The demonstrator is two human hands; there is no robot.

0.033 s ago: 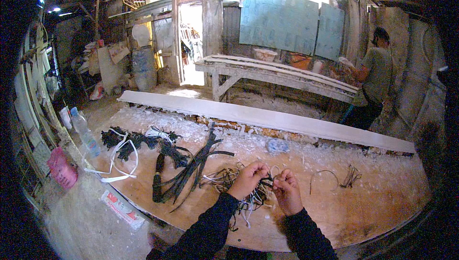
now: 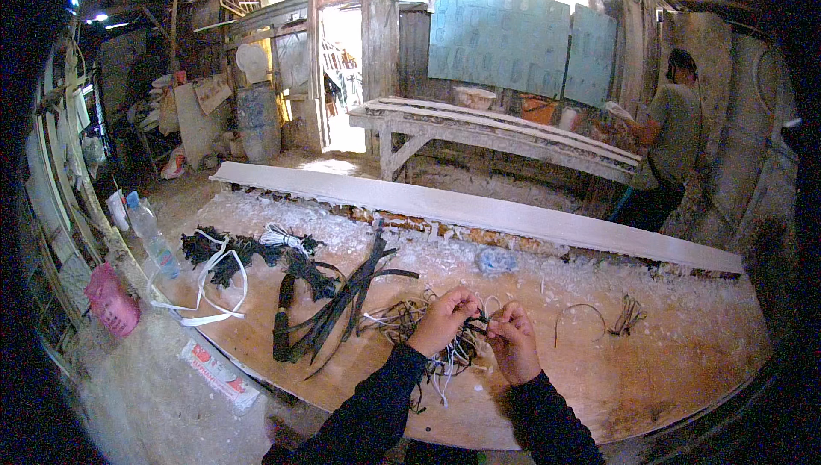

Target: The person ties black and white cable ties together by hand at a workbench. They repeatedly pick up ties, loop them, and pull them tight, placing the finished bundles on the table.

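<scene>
Over the plywood tabletop, my left hand and my right hand are close together, fingertips pinched. Between them is a thin dark strip, with a pale cord loop beside it. Both hands are closed on the strip; the exact grip is partly hidden by the fingers. Below and to the left lies a tangled pile of black and white cords, partly under my hands. Further left are long black rubber-like strips and a black-wrapped tool handle.
Dark cord bundles, a white strap loop and a clear bottle are at the left. A small wire bundle lies right. A long white board borders the table's far side. Beyond it, a person stands at another bench.
</scene>
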